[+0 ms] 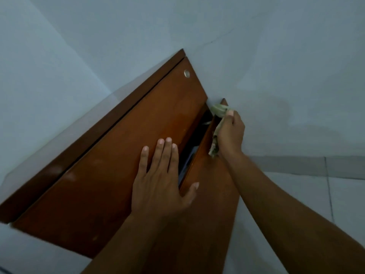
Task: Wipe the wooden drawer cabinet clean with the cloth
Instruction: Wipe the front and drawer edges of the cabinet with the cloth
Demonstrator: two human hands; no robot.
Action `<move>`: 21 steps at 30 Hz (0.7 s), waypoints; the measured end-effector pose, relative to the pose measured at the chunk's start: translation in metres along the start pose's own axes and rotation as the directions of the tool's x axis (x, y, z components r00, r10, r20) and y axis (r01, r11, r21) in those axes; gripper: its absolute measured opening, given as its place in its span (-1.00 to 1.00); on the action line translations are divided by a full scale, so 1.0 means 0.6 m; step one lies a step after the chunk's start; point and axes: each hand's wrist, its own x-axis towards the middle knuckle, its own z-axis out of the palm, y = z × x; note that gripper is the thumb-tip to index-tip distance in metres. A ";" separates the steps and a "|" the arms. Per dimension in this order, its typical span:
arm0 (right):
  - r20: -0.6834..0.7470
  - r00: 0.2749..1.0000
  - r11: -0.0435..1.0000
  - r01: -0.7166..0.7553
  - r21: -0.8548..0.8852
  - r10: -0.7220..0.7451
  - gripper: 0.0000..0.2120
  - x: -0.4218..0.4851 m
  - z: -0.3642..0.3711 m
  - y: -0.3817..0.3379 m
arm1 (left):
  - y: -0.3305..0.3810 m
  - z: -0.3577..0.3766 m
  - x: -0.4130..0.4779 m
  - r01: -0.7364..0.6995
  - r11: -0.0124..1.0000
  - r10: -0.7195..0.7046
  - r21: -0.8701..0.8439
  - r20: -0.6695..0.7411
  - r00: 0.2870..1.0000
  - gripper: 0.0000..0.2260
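Two hands working: left hand (158, 186) flat, bracing the cabinet (108, 165); right hand (230, 133) grips the cloth (218, 110) on the edge of the drawer (215, 194). Next I'd sweep it toward me.

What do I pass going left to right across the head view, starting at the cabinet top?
cabinet top → left hand lying flat on it → open drawer gap → right hand gripping the cloth

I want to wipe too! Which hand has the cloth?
The right hand grips the cloth at the open drawer's edge; the left hand lies flat on the cabinet, holding nothing.
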 end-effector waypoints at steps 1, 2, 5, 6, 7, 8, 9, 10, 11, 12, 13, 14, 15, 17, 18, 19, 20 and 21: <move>0.056 0.995 0.997 0.079 0.017 -0.079 -0.68 -0.043 -0.007 0.001 | -0.001 0.001 0.002 -0.003 1.000 0.003 0.000 -0.010 1.000 -0.14; 0.160 0.969 0.982 0.190 0.020 -0.190 -0.68 -0.090 -0.013 0.010 | -0.001 0.002 0.002 -0.005 1.000 0.005 0.000 -0.013 1.000 -0.15; 0.449 0.724 0.798 0.601 -0.038 -0.524 -0.69 -0.179 -0.027 0.056 | -0.001 0.004 -0.005 -0.022 1.000 0.022 -0.002 0.006 1.000 -0.15; 0.493 0.646 0.729 0.684 -0.035 -0.583 -0.70 -0.161 -0.027 0.064 | -0.002 0.004 -0.008 -0.026 1.000 0.026 -0.003 0.010 1.000 -0.15; 0.517 0.598 0.684 0.729 -0.033 -0.613 -0.71 -0.130 -0.024 0.063 | -0.001 0.004 -0.009 -0.031 1.000 0.031 -0.005 0.013 0.999 -0.14; 0.527 0.577 0.658 0.752 -0.044 -0.624 -0.71 -0.095 -0.019 0.064 | -0.001 0.003 -0.010 -0.034 0.999 0.034 -0.006 0.017 0.999 -0.13; 0.530 0.571 0.641 0.765 -0.066 -0.627 -0.69 -0.060 -0.015 0.061 | 0.000 0.003 -0.009 -0.032 0.999 0.032 -0.008 0.017 0.999 -0.13; 0.530 0.576 0.641 0.764 -0.078 -0.622 -0.67 -0.029 -0.013 0.054 | 0.000 0.004 -0.009 -0.025 1.000 0.025 -0.011 0.008 1.000 -0.14; 0.520 0.593 0.660 0.748 -0.073 -0.615 -0.65 -0.003 -0.009 0.048 | -0.001 0.004 -0.008 -0.015 1.000 0.015 -0.016 -0.003 1.000 -0.14; 0.496 0.629 0.698 0.714 -0.064 -0.599 -0.63 0.011 -0.007 0.041 | 0.000 0.003 -0.007 -0.008 1.000 0.008 -0.019 -0.006 1.000 -0.14; 0.454 0.689 0.752 0.656 -0.060 -0.565 -0.64 0.011 -0.008 0.035 | 0.001 0.003 -0.007 -0.006 1.000 0.006 -0.022 -0.008 1.000 -0.15; 0.407 0.756 0.813 0.579 -0.052 -0.513 -0.66 -0.001 -0.013 0.029 | 0.001 0.003 -0.007 -0.005 1.000 0.005 -0.025 -0.012 1.000 -0.15; 0.371 0.790 0.847 0.531 -0.017 -0.488 -0.68 -0.022 -0.022 0.022 | 0.001 0.003 -0.008 -0.003 1.000 0.002 -0.029 -0.014 1.000 -0.14; 0.427 0.734 0.828 0.557 0.066 -0.528 -0.68 -0.073 -0.043 0.015 | 0.000 0.003 -0.009 -0.003 1.000 0.002 -0.030 -0.018 1.000 -0.14; 0.513 0.651 0.786 0.612 0.081 -0.560 -0.67 -0.097 -0.054 0.021 | 0.000 0.003 -0.009 -0.010 1.000 0.010 -0.029 -0.020 1.000 -0.14; 0.592 0.559 0.735 0.673 0.084 -0.580 -0.68 -0.114 -0.062 0.033 | 0.000 0.003 -0.010 -0.019 0.999 0.018 -0.028 -0.020 1.000 -0.14; 0.649 0.476 0.678 0.730 0.084 -0.593 -0.70 -0.127 -0.068 0.043 | -0.001 0.004 -0.011 -0.024 0.999 0.023 -0.027 -0.020 1.000 -0.14; 0.681 0.410 0.623 0.777 0.088 -0.607 -0.70 -0.128 -0.069 0.054 | -0.003 0.005 -0.011 -0.026 0.999 0.025 -0.020 -0.022 0.999 -0.14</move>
